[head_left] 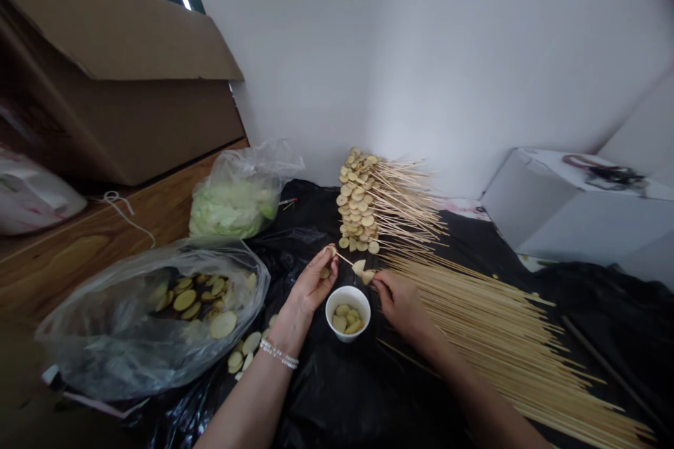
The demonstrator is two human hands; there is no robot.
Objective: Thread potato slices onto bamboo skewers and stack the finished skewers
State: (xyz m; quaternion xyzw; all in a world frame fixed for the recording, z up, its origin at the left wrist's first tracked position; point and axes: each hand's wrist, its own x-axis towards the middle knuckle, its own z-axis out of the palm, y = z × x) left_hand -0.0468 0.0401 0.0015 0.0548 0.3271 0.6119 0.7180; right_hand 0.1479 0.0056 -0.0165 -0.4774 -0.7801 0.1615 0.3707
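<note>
A thin bamboo skewer (345, 259) runs between my two hands, above and behind a white cup (347, 295) that holds several potato slices. My right hand (403, 305) is closed round the skewer, just behind two potato slices (359, 267) threaded on it. At the skewer's far tip, my left hand (313, 280) pinches a pale potato slice (330, 250). Another slice (325, 272) shows against the left palm. Finished-looking skewers of potato slices (359, 203) lie stacked by the wall, their bare ends pointing right.
Many bare skewers (495, 323) spread over the black plastic sheet (337, 393) at right. Left stand an open clear bag (105, 344) of potato slices and a bag of pale green leaves (232, 207). Loose slices (251, 344) lie beside my left forearm. A cardboard box (131, 112) stands behind.
</note>
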